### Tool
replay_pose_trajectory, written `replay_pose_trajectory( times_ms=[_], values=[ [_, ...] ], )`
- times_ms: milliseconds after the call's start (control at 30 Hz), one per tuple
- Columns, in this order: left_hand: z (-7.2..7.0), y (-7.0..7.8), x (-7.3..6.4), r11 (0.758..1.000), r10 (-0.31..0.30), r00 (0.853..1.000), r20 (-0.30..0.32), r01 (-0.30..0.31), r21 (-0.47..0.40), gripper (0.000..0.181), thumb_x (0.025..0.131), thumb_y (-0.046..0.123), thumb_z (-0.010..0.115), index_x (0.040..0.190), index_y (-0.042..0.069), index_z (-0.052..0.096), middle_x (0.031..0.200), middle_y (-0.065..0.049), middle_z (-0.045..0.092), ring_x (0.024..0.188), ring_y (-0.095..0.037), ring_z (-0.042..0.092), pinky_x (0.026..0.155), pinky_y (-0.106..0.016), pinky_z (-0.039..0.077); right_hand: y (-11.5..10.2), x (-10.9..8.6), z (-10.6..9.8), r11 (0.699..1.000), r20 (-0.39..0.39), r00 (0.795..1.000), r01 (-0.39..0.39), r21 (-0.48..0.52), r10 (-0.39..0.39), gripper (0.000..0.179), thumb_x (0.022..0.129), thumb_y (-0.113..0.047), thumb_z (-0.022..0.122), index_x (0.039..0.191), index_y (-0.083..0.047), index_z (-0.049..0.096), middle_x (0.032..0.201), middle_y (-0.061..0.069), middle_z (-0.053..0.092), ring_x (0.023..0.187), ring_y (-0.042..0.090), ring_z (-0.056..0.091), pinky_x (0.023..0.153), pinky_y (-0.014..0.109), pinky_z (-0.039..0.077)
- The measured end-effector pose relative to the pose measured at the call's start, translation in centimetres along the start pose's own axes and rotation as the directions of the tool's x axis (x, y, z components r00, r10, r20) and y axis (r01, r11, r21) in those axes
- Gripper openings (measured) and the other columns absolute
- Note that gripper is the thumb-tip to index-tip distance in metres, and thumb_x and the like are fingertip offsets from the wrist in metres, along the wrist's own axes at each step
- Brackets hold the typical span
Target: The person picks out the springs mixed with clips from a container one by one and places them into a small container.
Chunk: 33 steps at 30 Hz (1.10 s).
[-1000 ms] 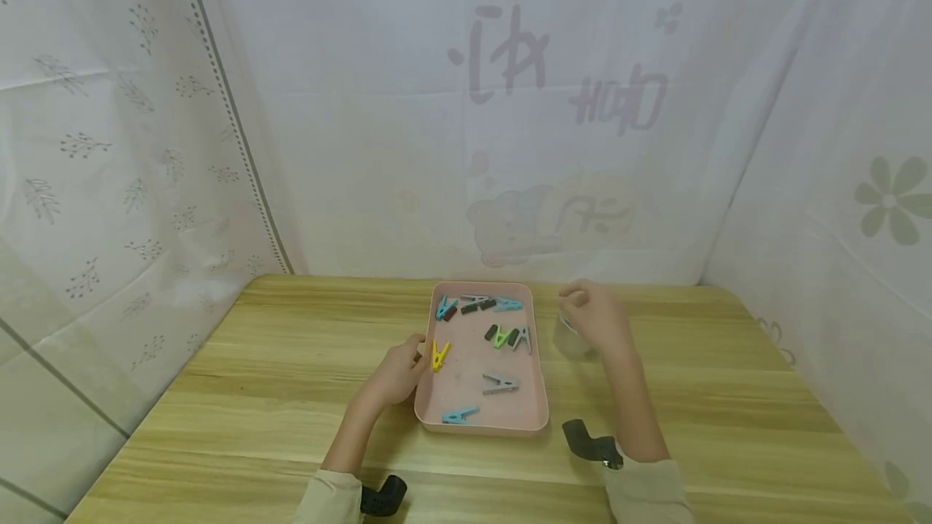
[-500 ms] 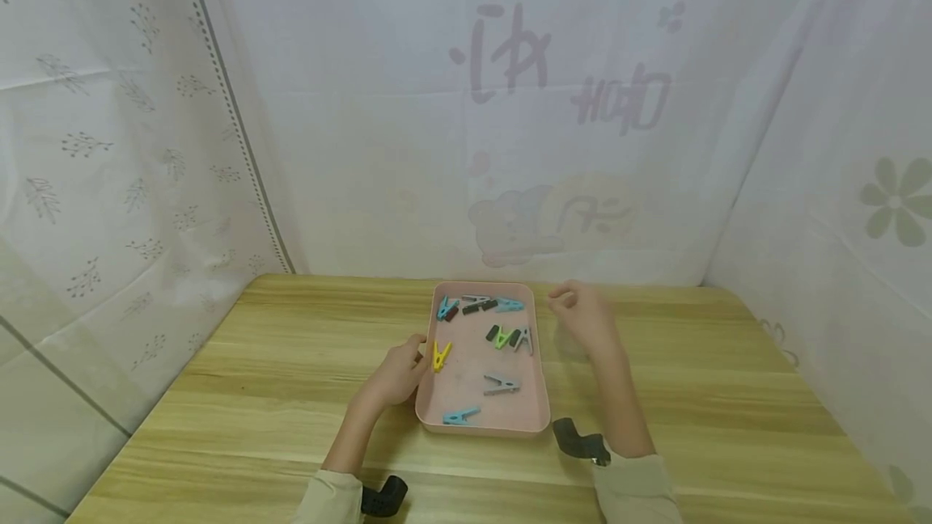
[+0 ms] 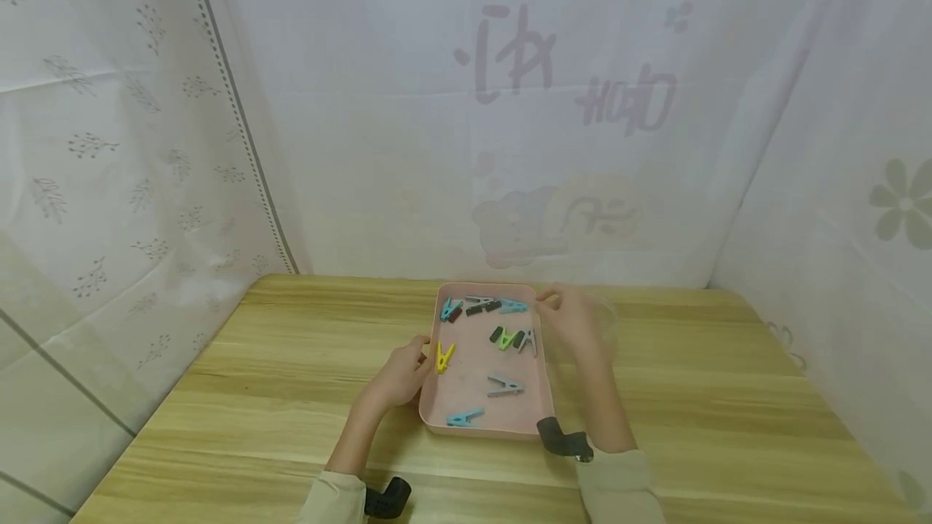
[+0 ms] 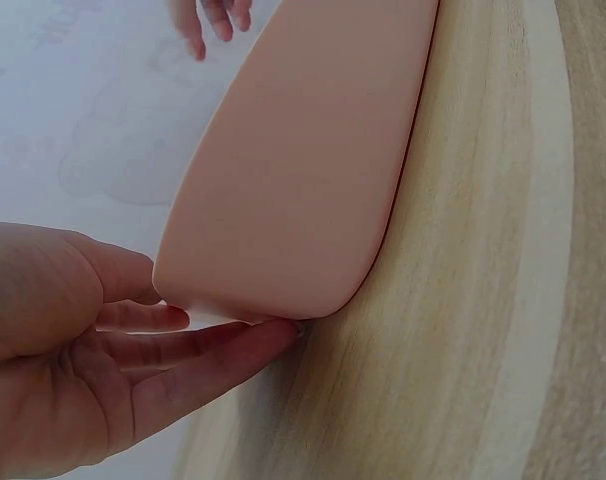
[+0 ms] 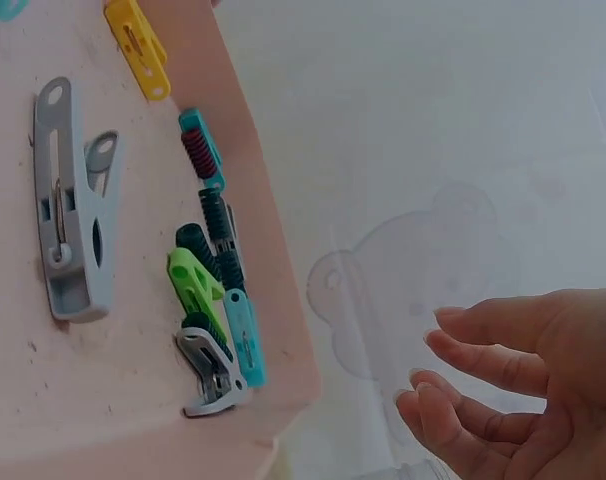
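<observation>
My left hand (image 3: 399, 372) touches the outer left wall of a pink tray (image 3: 488, 430). In the left wrist view its relaxed fingers (image 4: 213, 375) lie along the tray's rounded end. Inside the tray are several clothespins, among them a yellow clothespin (image 3: 442, 357), a grey clothespin (image 3: 504, 386), a light blue clothespin (image 3: 463, 417) and a green clothespin (image 3: 506, 339). Dark ribbed pieces (image 5: 219, 215) lie among the far ones. My right hand (image 3: 571, 318) hovers by the tray's far right rim, holding nothing, its fingers loosely bent in the right wrist view.
A clear container (image 3: 607, 314) stands on the wooden table (image 3: 699, 395) behind my right hand, partly hidden by it. Printed white curtains (image 3: 393, 144) hang behind and at both sides. Black camera mounts sit on both wrists.
My right hand has moved left, away from above the clear container, to the tray's right rim. The left hand stays at the tray's left side, and the clothespins lie as before.
</observation>
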State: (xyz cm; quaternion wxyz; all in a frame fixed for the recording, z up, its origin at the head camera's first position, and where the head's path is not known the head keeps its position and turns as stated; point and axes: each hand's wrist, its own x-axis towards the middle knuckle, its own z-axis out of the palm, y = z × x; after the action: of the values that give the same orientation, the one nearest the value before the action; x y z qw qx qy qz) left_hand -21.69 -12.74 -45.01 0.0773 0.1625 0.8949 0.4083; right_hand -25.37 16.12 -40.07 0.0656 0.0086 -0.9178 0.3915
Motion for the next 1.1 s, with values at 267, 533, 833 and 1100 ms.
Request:
replay_pose_trajectory(
  times_ms=[267,533,833,1100],
  values=[
    [0.0,0.0,0.0,1.0,-0.004,1.0,0.001,0.004,0.001,0.044,0.107,0.011,0.045,0.143,-0.012,0.039,0.106,-0.024,0.067,0.089,-0.027,0.068,0.071,-0.038,0.057,0.0,0.4,0.7,1.0,0.015,1.0,-0.021,-0.022,0.022,0.025,0.098,-0.018,0.063,0.113,0.001,0.068,0.104,0.022,0.071,0.071,0.022,0.062,0.058,0.03,0.05],
    [0.0,0.1,0.0,1.0,-0.004,1.0,0.0,0.004,0.002,0.044,0.106,0.011,0.045,0.143,-0.012,0.039,0.107,-0.024,0.067,0.09,-0.028,0.068,0.071,-0.039,0.058,0.0,0.8,1.4,0.996,0.077,0.996,-0.033,-0.086,0.039,0.025,0.095,-0.019,0.066,0.11,0.002,0.07,0.11,0.019,0.071,0.105,0.039,0.064,0.089,0.054,0.054],
    [0.0,0.1,0.0,1.0,-0.006,1.0,-0.001,0.006,-0.007,0.044,0.106,0.01,0.045,0.143,-0.013,0.038,0.109,-0.026,0.067,0.09,-0.029,0.069,0.071,-0.039,0.059,0.0,0.4,1.7,0.981,0.205,0.976,-0.037,-0.189,0.076,0.033,0.094,-0.021,0.068,0.116,0.005,0.067,0.115,0.02,0.069,0.109,0.041,0.062,0.09,0.053,0.054],
    [0.0,0.0,0.1,1.0,0.004,1.0,-0.004,-0.004,0.018,0.043,0.106,0.011,0.045,0.142,-0.013,0.04,0.108,-0.025,0.067,0.093,-0.03,0.068,0.074,-0.041,0.058,0.3,0.4,2.0,0.983,0.246,0.959,-0.106,-0.151,0.141,0.034,0.091,-0.016,0.071,0.118,0.004,0.067,0.118,0.02,0.067,0.107,0.038,0.063,0.085,0.051,0.056]
  ],
)
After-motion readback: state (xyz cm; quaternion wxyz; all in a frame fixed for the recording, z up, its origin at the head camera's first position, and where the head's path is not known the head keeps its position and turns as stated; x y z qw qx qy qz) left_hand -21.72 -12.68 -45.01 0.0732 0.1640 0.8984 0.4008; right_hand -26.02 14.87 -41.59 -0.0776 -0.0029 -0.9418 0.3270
